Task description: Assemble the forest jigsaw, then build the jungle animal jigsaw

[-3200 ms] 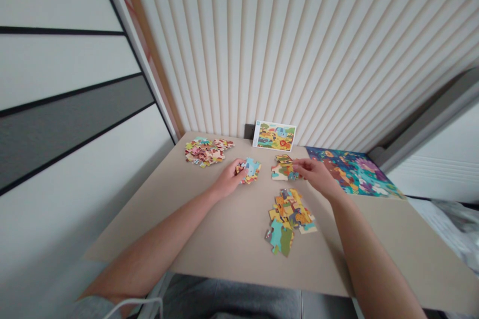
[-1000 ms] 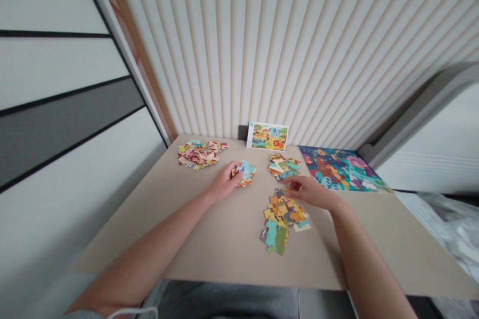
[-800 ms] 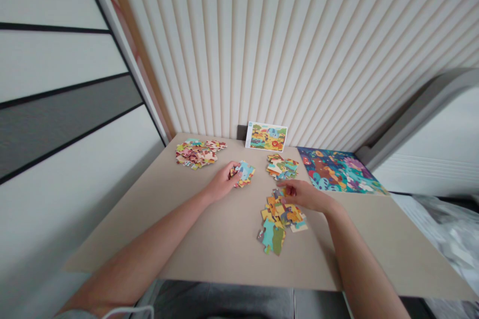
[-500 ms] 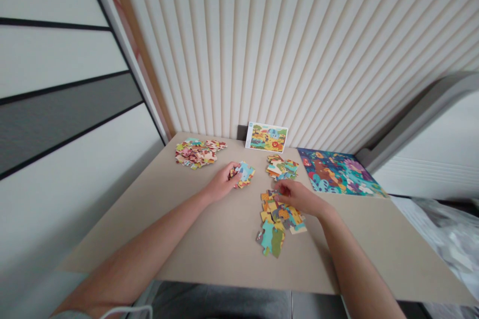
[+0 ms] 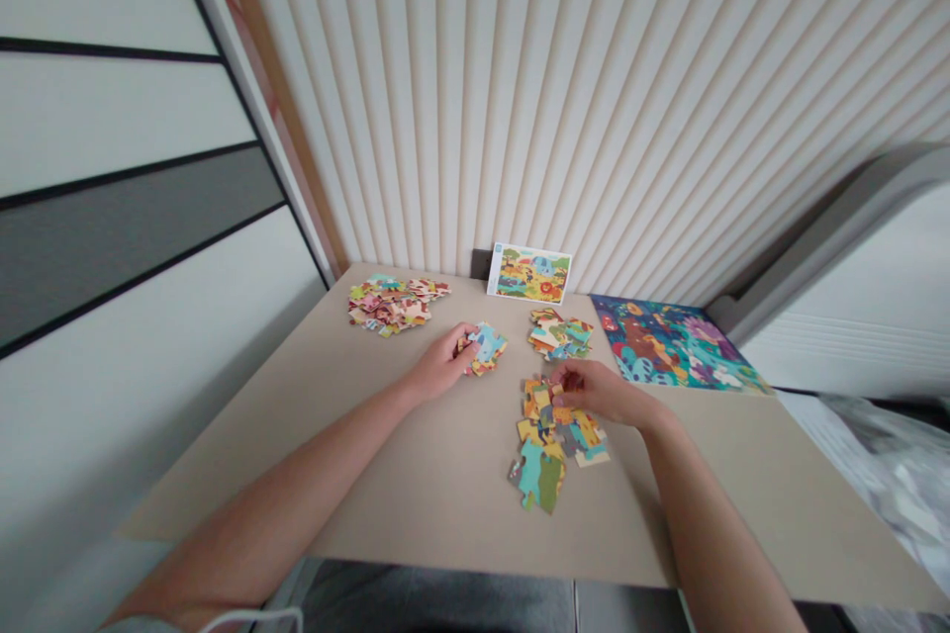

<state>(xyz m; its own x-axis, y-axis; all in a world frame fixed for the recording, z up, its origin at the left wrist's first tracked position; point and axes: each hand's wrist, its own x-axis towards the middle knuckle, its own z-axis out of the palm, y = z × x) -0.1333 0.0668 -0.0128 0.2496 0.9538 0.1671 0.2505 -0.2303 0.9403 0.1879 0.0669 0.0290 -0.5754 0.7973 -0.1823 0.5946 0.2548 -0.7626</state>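
Note:
My left hand (image 5: 443, 362) is closed around a small stack of puzzle pieces (image 5: 488, 348), a light blue one on top. Over a loose pile of yellow, green and grey pieces (image 5: 540, 475), my right hand (image 5: 586, 390) pinches a puzzle piece (image 5: 558, 394) at the pile's upper part. Just behind that hand lies another small pile of mixed pieces (image 5: 562, 334). A picture card (image 5: 529, 273) with animals on it leans upright against the pleated wall.
At the back left of the beige table (image 5: 416, 485) is a heap of reddish pieces (image 5: 393, 304). A dark, colourful assembled picture (image 5: 675, 341) lies at the back right. Clear plastic wrapping (image 5: 883, 455) sits beyond the right edge.
My right hand has shifted slightly right, and a piece now shows at its fingertips. My left hand has stayed nearly still with its stack.

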